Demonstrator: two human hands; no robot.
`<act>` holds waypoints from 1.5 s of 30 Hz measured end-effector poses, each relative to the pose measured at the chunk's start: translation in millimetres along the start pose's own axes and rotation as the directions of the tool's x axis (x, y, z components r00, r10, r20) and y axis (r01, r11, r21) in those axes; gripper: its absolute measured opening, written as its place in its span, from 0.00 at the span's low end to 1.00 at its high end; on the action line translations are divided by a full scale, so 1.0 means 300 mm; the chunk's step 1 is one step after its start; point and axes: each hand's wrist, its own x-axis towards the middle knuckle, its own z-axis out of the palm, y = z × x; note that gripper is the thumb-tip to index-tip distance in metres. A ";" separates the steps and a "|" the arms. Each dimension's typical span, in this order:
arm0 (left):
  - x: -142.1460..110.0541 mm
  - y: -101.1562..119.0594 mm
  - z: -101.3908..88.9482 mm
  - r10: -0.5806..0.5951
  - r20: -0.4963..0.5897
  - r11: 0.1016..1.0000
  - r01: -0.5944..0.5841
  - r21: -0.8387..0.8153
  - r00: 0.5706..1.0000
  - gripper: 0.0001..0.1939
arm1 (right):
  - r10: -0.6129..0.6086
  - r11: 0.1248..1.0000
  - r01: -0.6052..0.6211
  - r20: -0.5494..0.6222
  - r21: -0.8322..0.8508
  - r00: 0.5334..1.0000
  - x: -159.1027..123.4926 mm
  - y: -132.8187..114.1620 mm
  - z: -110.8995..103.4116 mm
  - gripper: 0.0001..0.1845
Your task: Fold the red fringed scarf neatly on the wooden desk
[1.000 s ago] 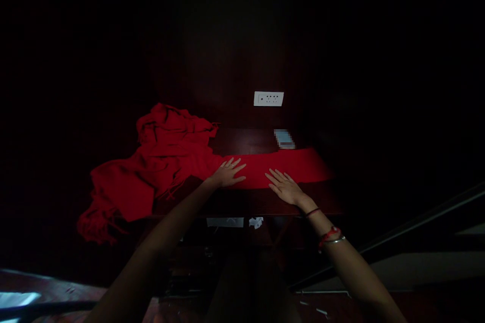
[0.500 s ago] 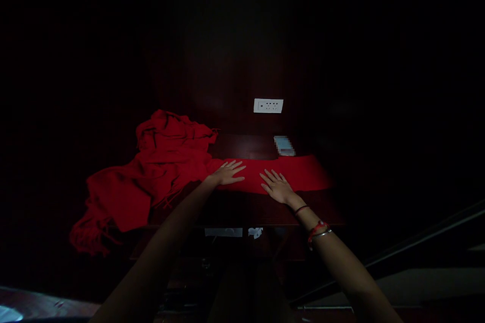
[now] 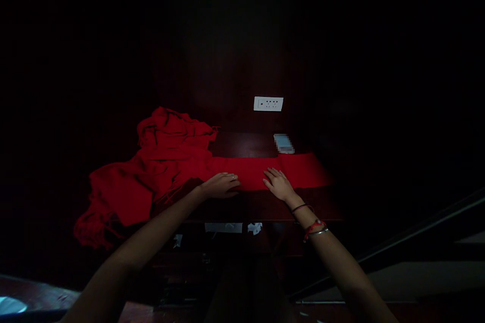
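Note:
A long red scarf [image 3: 303, 169] with fringed ends lies as a flat, narrow strip across the dark table [image 3: 246, 144]. Toward the left it bunches into loose folds, and its fringe hangs near the table's front edge. My left hand [image 3: 220, 185] rests at the strip's near edge, fingers slightly bent and thumb apart from them. On the strip to its right lies my right hand [image 3: 279, 185], open, palm down with fingers stretched forward. Neither hand visibly grasps the fabric. Just behind the strip is a phone [image 3: 284, 143] with a blurred screen.
A white power socket [image 3: 268, 104] is set in the dark panel behind the table. Below the front edge, pale pieces of paper or plastic [image 3: 223, 227] show. A dark diagonal rail or edge [image 3: 428, 232] runs at the lower right. Much of the surroundings is too dark to make out.
My left hand has slid slightly left and nearer to me, its fingers now bent instead of spread. My right hand's fingers have drawn closer together, with little shift. The scarf looks nearly the same.

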 end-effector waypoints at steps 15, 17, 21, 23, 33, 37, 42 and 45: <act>-0.046 -0.063 -0.025 -0.106 0.047 0.978 0.112 -0.178 0.993 0.18 | -0.419 0.908 0.419 -0.048 -0.009 0.907 0.010 -0.172 -0.037 0.15; -0.051 -0.061 -0.025 -0.102 0.038 0.976 0.107 -0.190 0.994 0.17 | -0.404 0.915 0.403 -0.047 -0.035 0.914 0.006 -0.169 -0.037 0.16; -0.057 -0.046 -0.013 -0.083 0.033 0.988 0.087 -0.129 0.996 0.12 | -0.421 0.907 0.420 -0.033 -0.032 0.907 -0.002 -0.169 -0.039 0.15; -0.061 -0.041 -0.009 -0.083 0.019 0.992 0.085 -0.094 0.996 0.09 | -0.425 0.905 0.424 -0.033 -0.017 0.905 -0.004 -0.174 -0.043 0.15; -0.049 -0.063 -0.015 -0.169 -0.070 0.985 0.171 0.019 0.983 0.12 | -0.366 0.931 0.365 -0.084 -0.024 0.927 -0.006 -0.179 -0.037 0.20; -0.033 -0.047 -0.001 -0.219 -0.149 0.975 0.222 -0.002 0.964 0.11 | -0.342 0.937 0.337 -0.054 -0.090 0.938 0.000 -0.170 -0.028 0.12; -0.032 -0.018 0.014 -0.268 -0.169 0.963 0.269 -0.021 0.948 0.12 | -0.375 0.925 0.364 -0.102 -0.109 0.921 0.011 -0.190 -0.027 0.10; -0.026 -0.005 0.015 -0.304 -0.186 0.952 0.302 -0.040 0.934 0.12 | -0.379 0.924 0.363 -0.150 -0.120 0.913 0.022 -0.203 -0.024 0.10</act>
